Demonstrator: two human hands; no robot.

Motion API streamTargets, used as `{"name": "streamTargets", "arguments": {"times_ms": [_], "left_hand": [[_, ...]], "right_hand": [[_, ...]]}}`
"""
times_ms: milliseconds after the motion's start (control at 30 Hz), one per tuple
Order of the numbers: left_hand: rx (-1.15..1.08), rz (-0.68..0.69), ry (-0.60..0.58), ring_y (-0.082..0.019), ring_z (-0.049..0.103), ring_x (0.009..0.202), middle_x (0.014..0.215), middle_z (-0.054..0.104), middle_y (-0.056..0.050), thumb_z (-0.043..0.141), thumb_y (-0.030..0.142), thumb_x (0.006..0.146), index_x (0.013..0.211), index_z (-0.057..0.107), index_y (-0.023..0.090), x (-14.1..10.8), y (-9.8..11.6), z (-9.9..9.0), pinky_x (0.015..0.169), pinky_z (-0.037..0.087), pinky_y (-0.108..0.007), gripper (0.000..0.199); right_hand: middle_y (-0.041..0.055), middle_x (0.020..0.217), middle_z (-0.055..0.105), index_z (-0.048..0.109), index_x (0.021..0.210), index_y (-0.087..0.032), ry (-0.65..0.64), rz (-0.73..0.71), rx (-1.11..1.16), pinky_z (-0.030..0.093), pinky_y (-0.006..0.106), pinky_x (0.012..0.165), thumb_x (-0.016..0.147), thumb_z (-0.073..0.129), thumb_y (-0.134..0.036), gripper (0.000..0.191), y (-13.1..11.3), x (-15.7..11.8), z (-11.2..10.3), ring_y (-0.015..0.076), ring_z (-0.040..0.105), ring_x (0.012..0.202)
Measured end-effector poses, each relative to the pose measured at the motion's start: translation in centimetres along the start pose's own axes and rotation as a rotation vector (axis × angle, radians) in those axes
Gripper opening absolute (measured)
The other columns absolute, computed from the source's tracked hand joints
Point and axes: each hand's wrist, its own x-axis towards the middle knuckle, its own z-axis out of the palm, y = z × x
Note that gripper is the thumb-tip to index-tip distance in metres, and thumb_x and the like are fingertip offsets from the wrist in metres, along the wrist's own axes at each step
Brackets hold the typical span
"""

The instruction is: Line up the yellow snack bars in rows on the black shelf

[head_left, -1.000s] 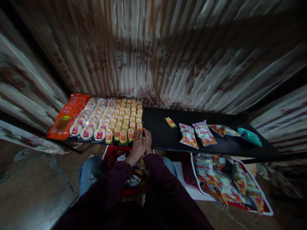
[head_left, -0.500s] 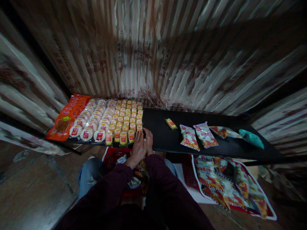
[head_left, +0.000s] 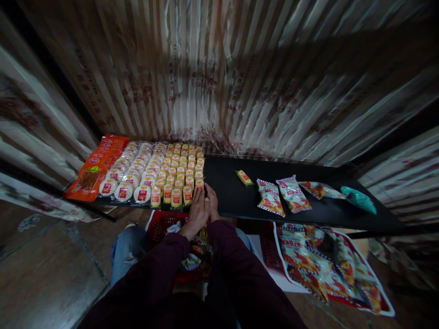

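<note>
Red basket: mixed wrapped goods are held in a red basket (head_left: 157,225) between the knees, below the shelf edge.
Side basket: striped snack bags are heaped in a white-rimmed basket (head_left: 387,299), at the right.
Hands: the left hand (head_left: 198,212) and right hand (head_left: 211,203) are brought together at the shelf's near edge, fingers narrowly set; whether anything is gripped between them cannot be told.
Front yellow packet: the near end of the rightmost yellow row is marked by this packet (head_left: 199,184), against which the fingertips appear to be placed.
Action at the row end: the packet is judged to be steadied or nudged into line. For the next move, light, even pressure is called for, so that the upright neighbours are not tipped.
Yellow packets: close rows of yellow packets (head_left: 176,196) are ranged beside the hands, on the black shelf (head_left: 226,196).
White round packets: these (head_left: 141,194) are set in rows to the left, with an orange bag (head_left: 94,171) beyond them.
Right of the shelf: a loose yellow packet (head_left: 244,177), striped bags (head_left: 270,198) and a green bag (head_left: 358,199) are laid apart.
Backdrop: the shelf is backed by pleated sheeting (head_left: 202,91).
</note>
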Motion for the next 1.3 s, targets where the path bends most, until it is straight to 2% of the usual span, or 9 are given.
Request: {"name": "streamTargets", "arguments": {"times_ms": [200, 367, 567, 767, 967, 1067, 1133, 1300], "left_hand": [[0.006, -0.006, 0.009, -0.026, 0.02, 0.146, 0.15, 0.04, -0.017, 0.027, 0.034, 0.095, 0.138, 0.047, 0.006, 0.0, -0.1, 0.0, 0.121, 0.02, -0.049, 0.055], [0.03, 0.005, 0.009, -0.027, 0.019, 0.146, 0.153, 0.033, -0.019, 0.027, 0.034, 0.095, 0.138, 0.045, 0.001, -0.4, -0.1, -0.1, 0.121, 0.02, -0.047, 0.057], [0.045, 0.048, 0.019, -0.025, 0.021, 0.146, 0.149, 0.04, -0.018, 0.027, 0.033, 0.095, 0.135, 0.049, 0.005, -1.4, -0.1, 0.0, 0.12, 0.022, -0.049, 0.053], [0.046, 0.063, 0.0, -0.026, 0.031, 0.142, 0.144, 0.046, -0.019, 0.029, 0.03, 0.095, 0.129, 0.053, 0.008, -3.4, -0.3, -0.1, 0.118, 0.028, -0.049, 0.048], [0.053, 0.129, -0.06, -0.024, 0.036, 0.139, 0.14, 0.051, -0.017, 0.027, 0.032, 0.096, 0.126, 0.055, 0.011, -7.2, -0.8, -0.4, 0.117, 0.031, -0.048, 0.046], [0.059, 0.11, -0.125, -0.023, 0.042, 0.135, 0.137, 0.053, -0.018, 0.026, 0.031, 0.096, 0.125, 0.055, 0.01, -9.5, -1.3, -0.7, 0.115, 0.034, -0.045, 0.047], [0.063, 0.091, -0.161, -0.022, 0.046, 0.132, 0.136, 0.054, -0.017, 0.026, 0.03, 0.095, 0.124, 0.056, 0.011, -10.9, -2.1, -0.8, 0.114, 0.037, -0.044, 0.046], [0.088, -0.021, -0.221, -0.022, 0.05, 0.126, 0.13, 0.058, -0.015, 0.03, 0.03, 0.094, 0.119, 0.058, 0.014, -14.2, -5.0, -0.9, 0.112, 0.037, -0.044, 0.041]], "right_hand": [[0.0103, 0.135, 0.057, 0.052, 0.133, -0.015, -0.015, -0.029, 0.009, 0.039, 0.036, 0.106, 0.081, 0.039, -0.024, 0.054, 0.6, 0.0, 0.3, 0.0202, 0.051, 0.123], [0.0104, 0.133, 0.058, 0.053, 0.131, -0.016, 0.047, -0.056, -0.002, 0.036, 0.039, 0.108, 0.08, 0.039, -0.021, 0.053, 0.9, -0.6, 0.3, 0.0211, 0.05, 0.124], [0.0151, 0.132, 0.056, 0.053, 0.128, -0.011, 0.081, -0.017, -0.024, 0.035, 0.041, 0.109, 0.08, 0.036, -0.023, 0.053, 0.9, -2.2, 0.4, 0.0224, 0.049, 0.124], [0.0149, 0.131, 0.055, 0.053, 0.128, -0.013, 0.149, -0.078, 0.018, 0.036, 0.043, 0.108, 0.081, 0.035, -0.027, 0.052, 0.3, -4.7, 0.5, 0.0231, 0.048, 0.123], [0.0124, 0.122, 0.057, 0.055, 0.124, -0.016, 0.171, -0.045, 0.03, 0.04, 0.044, 0.103, 0.081, 0.035, -0.026, 0.048, -0.3, -8.9, 0.5, 0.0243, 0.05, 0.116], [0.0115, 0.121, 0.056, 0.056, 0.124, -0.02, 0.139, -0.004, -0.007, 0.04, 0.042, 0.103, 0.081, 0.037, -0.023, 0.047, -0.6, -11.5, 0.7, 0.0254, 0.049, 0.116], [0.0106, 0.121, 0.056, 0.057, 0.124, -0.022, 0.073, 0.024, -0.034, 0.04, 0.041, 0.103, 0.081, 0.038, -0.019, 0.047, -0.8, -13.1, 0.9, 0.0253, 0.049, 0.117], [0.0108, 0.118, 0.061, 0.062, 0.117, -0.018, -0.237, 0.135, -0.143, 0.041, 0.033, 0.102, 0.082, 0.039, -0.011, 0.042, -1.0, -16.6, 1.9, 0.0233, 0.053, 0.115]]}}
